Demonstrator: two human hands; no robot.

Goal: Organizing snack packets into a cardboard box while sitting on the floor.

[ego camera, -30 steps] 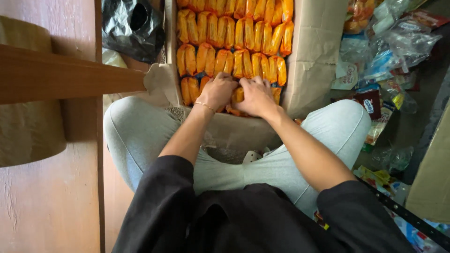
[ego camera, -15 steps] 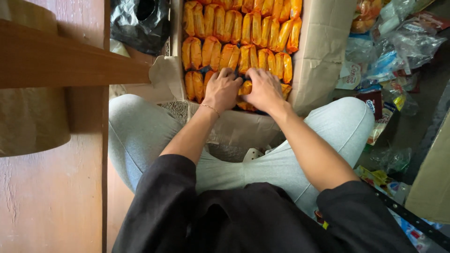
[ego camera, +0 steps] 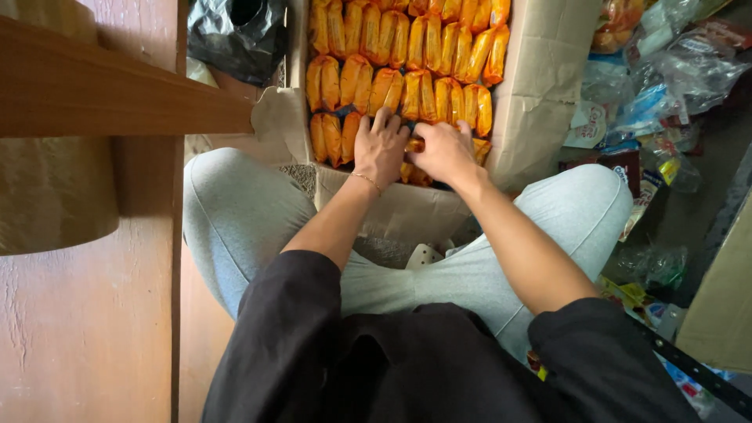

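The left hand point(ego camera: 381, 146) lies palm down with its fingers spread flat on the nearest row of orange snack packets point(ego camera: 399, 70), its grip open and pressing rather than holding. The right hand point(ego camera: 442, 151) sits just beside it, fingers curled down among the packets at the near edge; whether its grip closes on one I cannot tell, since the fingertips are hidden. A thin bracelet point(ego camera: 366, 180) circles the left wrist.

The packets are small, glossy, orange-yellow pillows standing on edge in tight rows, filling a brown cardboard box point(ego camera: 540, 86) that rests between the person's knees. The near row is partly hidden under both hands, and the far rows are cut off by the top edge. The box's near flap point(ego camera: 403, 211) folds down toward the grey trousers point(ego camera: 235, 211).

To the right of the box lies a loose heap of clear and coloured wrappers point(ego camera: 658, 86), with red, blue and white packs, too jumbled to tell apart. A black plastic bag point(ego camera: 235, 35) sits to the left of the box. At far left a wooden shelf point(ego camera: 117, 94) juts out over brown wood panelling point(ego camera: 86, 329). Another cardboard sheet point(ego camera: 724, 305) shows at the right edge, over a dark floor point(ego camera: 705, 172)
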